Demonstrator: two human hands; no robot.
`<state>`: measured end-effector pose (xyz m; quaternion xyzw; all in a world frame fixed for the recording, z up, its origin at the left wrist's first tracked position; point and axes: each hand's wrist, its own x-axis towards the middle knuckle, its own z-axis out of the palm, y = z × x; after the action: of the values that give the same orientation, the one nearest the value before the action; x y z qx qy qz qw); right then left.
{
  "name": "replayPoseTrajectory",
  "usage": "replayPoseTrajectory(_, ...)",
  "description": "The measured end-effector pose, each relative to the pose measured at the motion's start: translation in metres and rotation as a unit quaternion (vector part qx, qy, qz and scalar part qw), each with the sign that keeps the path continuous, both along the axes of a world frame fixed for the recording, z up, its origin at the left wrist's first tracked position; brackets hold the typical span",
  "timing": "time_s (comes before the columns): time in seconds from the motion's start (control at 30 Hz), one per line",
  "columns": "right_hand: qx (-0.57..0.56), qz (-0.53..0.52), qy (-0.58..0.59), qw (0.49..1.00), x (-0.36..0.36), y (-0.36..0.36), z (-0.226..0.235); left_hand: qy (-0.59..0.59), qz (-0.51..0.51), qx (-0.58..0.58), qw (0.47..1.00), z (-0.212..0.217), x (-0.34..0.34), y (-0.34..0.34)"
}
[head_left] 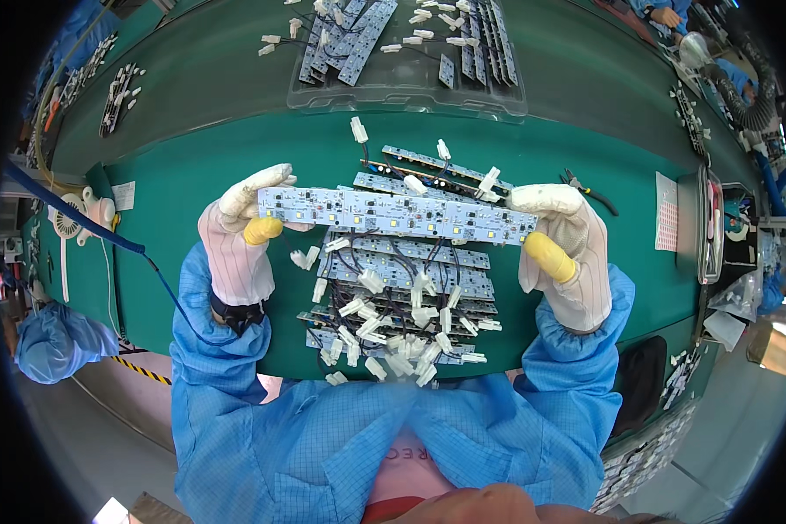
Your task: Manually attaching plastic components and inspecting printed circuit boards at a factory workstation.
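Note:
A long white LED circuit board [397, 215] spans the space between my hands, its component side up. My left hand [251, 210], in a white striped glove with a yellow thumb cot, is closed on the board's left end. At the right end my right hand [561, 234], gloved the same way, pinches the board between thumb and fingers. Below it lies a pile of similar boards [410, 262] with dark wires and white plug connectors [402, 349]. A few more boards [450, 166] lie just beyond the held one, partly hidden by it.
A clear plastic tray [410, 98] with more boards stands at the far side. Pliers [592, 192] with dark and yellow handles lie right of my right hand. A blue cord [79, 210] runs toward my left wrist. At the left is a white fan [83, 212]; co-workers sit around.

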<state>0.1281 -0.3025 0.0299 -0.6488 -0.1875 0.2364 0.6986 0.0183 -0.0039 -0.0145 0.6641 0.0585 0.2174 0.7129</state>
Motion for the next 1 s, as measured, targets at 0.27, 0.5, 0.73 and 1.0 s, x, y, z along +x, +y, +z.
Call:
replayPoseTrajectory(0.27,-0.029,-0.023,-0.041,0.998,0.002,0.009,0.003,0.020,0.001,-0.010,1.000,0.012,-0.003,-0.006)
replayPoseTrajectory(0.5,-0.030,-0.024,-0.070,0.997,0.005,0.009,-0.007,0.002,-0.064,0.047,0.997,0.016,-0.008,-0.003)
replayPoseTrajectory(0.73,-0.017,-0.036,-0.060,0.997,0.006,0.015,-0.012,-0.131,-0.093,0.139,0.977,0.007,-0.009,0.006)
replayPoseTrajectory(1.0,-0.004,-0.011,-0.049,0.999,0.000,0.018,-0.003,0.062,-0.007,-0.019,0.998,0.021,-0.002,-0.003)
